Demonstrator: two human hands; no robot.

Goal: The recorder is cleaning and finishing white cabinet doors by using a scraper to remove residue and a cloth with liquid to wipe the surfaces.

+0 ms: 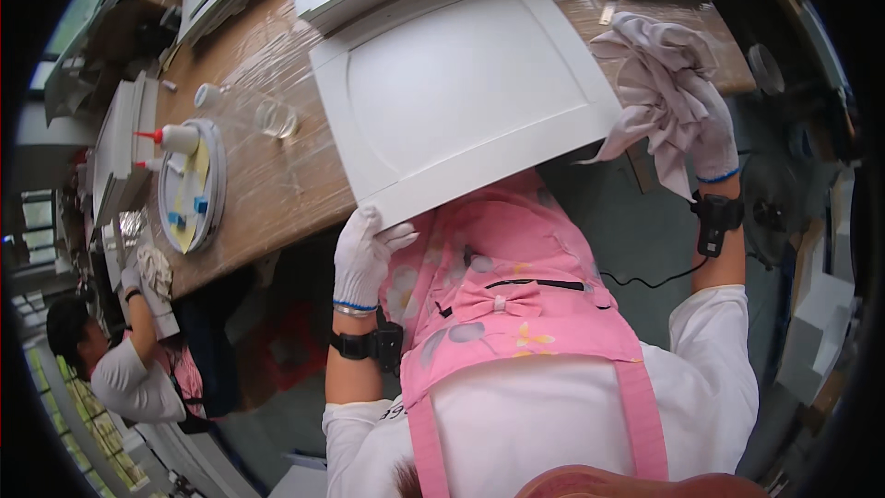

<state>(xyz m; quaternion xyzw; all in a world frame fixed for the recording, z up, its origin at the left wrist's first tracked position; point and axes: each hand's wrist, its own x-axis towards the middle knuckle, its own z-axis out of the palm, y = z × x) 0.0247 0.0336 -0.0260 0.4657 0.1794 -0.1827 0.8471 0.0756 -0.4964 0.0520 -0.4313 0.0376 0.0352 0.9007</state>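
My gloved left hand (365, 256) grips the near left corner of a white framed door panel (470, 78), which juts past the near edge of the tabletop (263, 171); my gloved right hand (715, 136) clutches a bunched mauve-grey rag (656, 83), beside the panel's right edge.

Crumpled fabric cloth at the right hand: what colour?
Crumpled fabric cloth: pale pinkish-grey, clearest in the head view.

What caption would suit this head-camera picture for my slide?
Gloved left hand at the corner of a white panel, gloved right hand holding a crumpled cloth, by a brown table.
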